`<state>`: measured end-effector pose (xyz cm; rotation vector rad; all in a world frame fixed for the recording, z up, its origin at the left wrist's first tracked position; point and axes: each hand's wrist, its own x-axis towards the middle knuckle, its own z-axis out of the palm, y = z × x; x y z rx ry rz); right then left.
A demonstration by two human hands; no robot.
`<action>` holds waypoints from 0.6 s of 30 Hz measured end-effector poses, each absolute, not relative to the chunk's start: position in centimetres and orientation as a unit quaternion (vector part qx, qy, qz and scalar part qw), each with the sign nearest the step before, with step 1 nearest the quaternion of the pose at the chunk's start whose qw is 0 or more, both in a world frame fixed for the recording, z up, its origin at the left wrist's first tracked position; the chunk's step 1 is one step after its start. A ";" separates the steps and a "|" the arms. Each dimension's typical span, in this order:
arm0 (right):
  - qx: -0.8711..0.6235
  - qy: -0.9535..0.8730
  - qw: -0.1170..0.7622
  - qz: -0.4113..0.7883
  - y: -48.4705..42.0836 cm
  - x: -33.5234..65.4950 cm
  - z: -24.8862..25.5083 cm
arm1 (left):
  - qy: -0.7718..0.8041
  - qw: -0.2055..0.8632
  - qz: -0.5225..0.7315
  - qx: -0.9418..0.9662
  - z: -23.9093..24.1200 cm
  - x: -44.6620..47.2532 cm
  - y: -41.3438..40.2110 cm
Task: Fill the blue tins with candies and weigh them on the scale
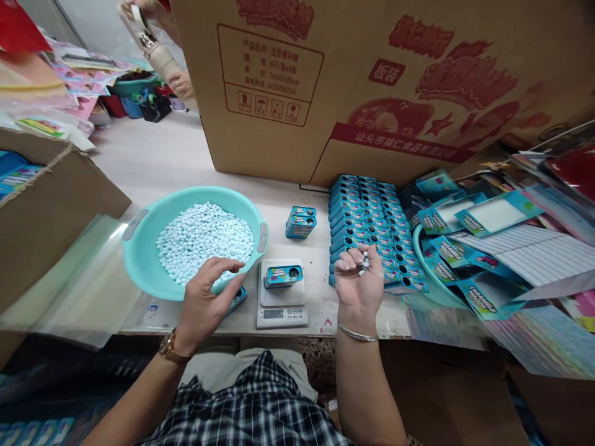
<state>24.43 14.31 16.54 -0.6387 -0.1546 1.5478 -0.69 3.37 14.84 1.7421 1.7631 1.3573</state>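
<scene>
My left hand [204, 297] curls over the near rim of a turquoise basin [139, 248] full of pale blue candy tablets [204, 238], fingers bent as if pinching; whether it holds anything is hidden. A small blue box [237, 299] lies partly under that hand. My right hand [357, 279] is raised palm up, fingers closed on a few of the tablets [365, 260]. Between the hands a small white scale [282, 297] carries one blue box [283, 275] with a round hole on top.
Rows of the same blue boxes [367, 223] lie right of the scale, two more [300, 221] stand behind it. A big cardboard carton [372, 87] blocks the back. Blue card packaging [483, 248] piles at right. Another person's hands [181, 83] work at far left.
</scene>
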 end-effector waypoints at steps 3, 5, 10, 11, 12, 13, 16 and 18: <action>-0.291 -0.053 0.657 0.694 14.2 23.7 16.3 | 0.611 0.168 0.454 0.626 14.4 -0.5 3.5; -0.290 -0.040 0.647 0.704 14.2 23.2 16.1 | 0.608 0.162 0.426 0.651 14.1 0.0 3.8; -0.285 -0.001 0.626 0.726 14.3 22.4 15.4 | 0.592 0.094 0.228 0.767 13.6 2.9 6.2; -0.281 0.003 0.623 0.730 14.4 22.5 15.3 | 0.588 0.083 0.183 0.784 13.7 3.6 6.9; -0.277 0.005 0.623 0.732 14.4 22.7 15.2 | 0.582 0.078 0.145 0.796 13.8 4.2 7.7; -0.274 0.006 0.624 0.732 14.5 23.0 15.1 | 0.576 0.075 0.115 0.806 13.9 4.6 8.5; -0.273 0.014 0.637 0.721 14.5 24.2 14.7 | 0.560 0.068 0.079 0.822 14.5 5.5 11.2; -0.274 0.022 0.647 0.712 14.5 25.1 14.4 | 0.558 0.054 0.083 0.824 14.7 5.9 13.4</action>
